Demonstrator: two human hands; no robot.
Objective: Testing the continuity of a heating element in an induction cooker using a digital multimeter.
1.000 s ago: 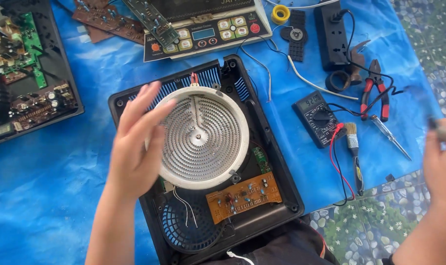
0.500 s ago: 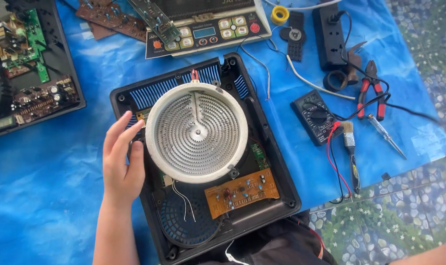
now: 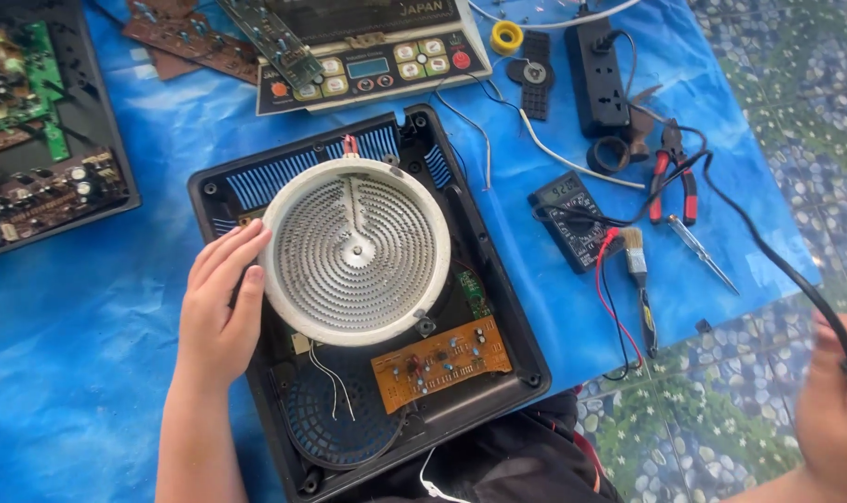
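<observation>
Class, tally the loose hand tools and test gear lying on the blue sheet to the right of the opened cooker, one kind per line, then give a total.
Multimeter: 1
Red-handled pliers: 1
Small brush: 1
Screwdriver: 1
Total: 4

Meanwhile the left hand rests against the round heating element, and the right hand grips a black cable.

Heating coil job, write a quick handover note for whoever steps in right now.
Left hand: open, fingers resting on the left rim of the round heating coil.
Right hand: blurred at the frame's right edge, gripping a black cable.
Coil sits in the opened black cooker base, above the orange circuit board.
Done: top panel off, lying above the base.
Left: coil not lifted out; multimeter, brush and pliers lie unused at right.
</observation>
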